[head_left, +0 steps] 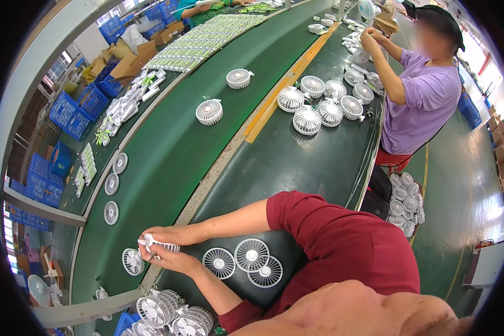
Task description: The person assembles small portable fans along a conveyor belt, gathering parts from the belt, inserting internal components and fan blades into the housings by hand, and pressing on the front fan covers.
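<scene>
At the left, see blue crates [70, 115] beside a side table heaped with white plastic pieces [123, 106]. Next, find three round grilles [111, 213] in a row along the left edge of the green belt [168, 162]. Nearer, just left of the hands, notice a fan head [133, 261] lying with its blades bared. Holding a white fan part [165, 245] over the belt's near right side, between the left hand [176, 260] and the right hand [182, 234], both partly closed around it; cannot tell every fingertip's place. On the near side, see stacked fan heads [157, 309]. Farther along the belt, find two fans [209, 112]. Right of the hands, see three loose grilles [252, 255] on the dark table [297, 162], two overlapping; farther along it, a cluster of fans [308, 119]. At the right, note piled fans [406, 201] and, farther off, a co-worker [425, 106] in lilac, hands raised close together.
</scene>
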A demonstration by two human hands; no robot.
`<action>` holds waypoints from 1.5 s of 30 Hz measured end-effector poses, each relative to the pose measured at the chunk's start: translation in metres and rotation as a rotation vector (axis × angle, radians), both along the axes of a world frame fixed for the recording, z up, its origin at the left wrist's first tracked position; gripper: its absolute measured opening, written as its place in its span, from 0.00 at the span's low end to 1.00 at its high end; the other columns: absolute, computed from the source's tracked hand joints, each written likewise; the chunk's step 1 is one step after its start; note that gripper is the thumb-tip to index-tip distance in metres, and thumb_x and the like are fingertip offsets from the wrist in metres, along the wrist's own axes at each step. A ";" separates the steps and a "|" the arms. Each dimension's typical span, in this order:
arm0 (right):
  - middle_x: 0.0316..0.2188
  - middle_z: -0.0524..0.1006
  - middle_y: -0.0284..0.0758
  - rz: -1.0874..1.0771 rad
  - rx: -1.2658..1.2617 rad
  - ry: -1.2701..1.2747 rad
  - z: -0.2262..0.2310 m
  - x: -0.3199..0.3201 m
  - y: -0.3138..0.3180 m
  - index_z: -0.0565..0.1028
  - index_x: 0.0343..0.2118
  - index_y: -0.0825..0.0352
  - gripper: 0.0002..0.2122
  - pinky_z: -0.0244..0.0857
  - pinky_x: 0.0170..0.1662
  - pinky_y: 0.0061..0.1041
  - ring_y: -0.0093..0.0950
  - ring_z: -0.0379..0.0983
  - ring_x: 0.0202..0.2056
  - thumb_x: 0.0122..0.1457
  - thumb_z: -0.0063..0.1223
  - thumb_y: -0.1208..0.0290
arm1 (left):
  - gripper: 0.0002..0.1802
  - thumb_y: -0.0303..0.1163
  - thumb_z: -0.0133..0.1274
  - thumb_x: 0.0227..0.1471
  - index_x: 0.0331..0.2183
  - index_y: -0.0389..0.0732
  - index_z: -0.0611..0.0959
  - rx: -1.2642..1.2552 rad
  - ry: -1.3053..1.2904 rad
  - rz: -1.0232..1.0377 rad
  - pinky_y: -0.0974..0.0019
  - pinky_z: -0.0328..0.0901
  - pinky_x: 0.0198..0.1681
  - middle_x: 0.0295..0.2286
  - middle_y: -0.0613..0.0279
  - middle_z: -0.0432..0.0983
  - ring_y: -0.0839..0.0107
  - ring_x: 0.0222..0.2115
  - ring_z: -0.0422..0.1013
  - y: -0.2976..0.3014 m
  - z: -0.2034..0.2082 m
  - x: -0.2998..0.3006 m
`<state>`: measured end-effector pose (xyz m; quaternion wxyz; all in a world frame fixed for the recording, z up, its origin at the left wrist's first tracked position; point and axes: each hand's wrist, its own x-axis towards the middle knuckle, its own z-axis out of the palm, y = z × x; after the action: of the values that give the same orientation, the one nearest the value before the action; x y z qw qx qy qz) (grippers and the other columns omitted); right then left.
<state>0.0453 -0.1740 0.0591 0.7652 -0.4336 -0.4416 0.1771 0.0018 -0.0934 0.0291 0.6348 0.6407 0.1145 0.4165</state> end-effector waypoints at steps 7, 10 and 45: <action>0.53 0.63 0.42 -0.019 -0.168 0.205 -0.023 0.004 0.018 0.62 0.54 0.70 0.26 0.52 0.58 0.28 0.32 0.59 0.57 0.65 0.36 0.51 | 0.24 0.40 0.36 0.63 0.52 0.31 0.64 0.137 -0.063 0.058 0.59 0.60 0.54 0.50 0.46 0.64 0.59 0.50 0.65 0.003 -0.007 0.001; 0.53 0.65 0.45 -0.102 -0.201 0.149 -0.028 0.008 0.022 0.61 0.55 0.71 0.27 0.56 0.57 0.28 0.33 0.62 0.55 0.64 0.38 0.52 | 0.23 0.39 0.34 0.63 0.50 0.29 0.66 0.160 -0.085 0.120 0.57 0.61 0.52 0.48 0.43 0.66 0.57 0.48 0.66 0.003 -0.005 0.004; 0.57 0.62 0.47 -1.047 -1.168 -0.750 -0.079 0.314 0.077 0.66 0.56 0.52 0.30 0.54 0.59 0.46 0.45 0.55 0.60 0.50 0.55 0.47 | 0.18 0.33 0.53 0.49 0.44 0.42 0.77 0.579 0.383 0.494 0.51 0.54 0.50 0.28 0.63 0.76 0.58 0.44 0.64 0.074 -0.059 0.023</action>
<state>0.3595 -0.0971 -0.0199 0.2070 -0.9341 -0.2467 -0.1541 0.0245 -0.0191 -0.0303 0.2771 0.8116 0.2588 0.4444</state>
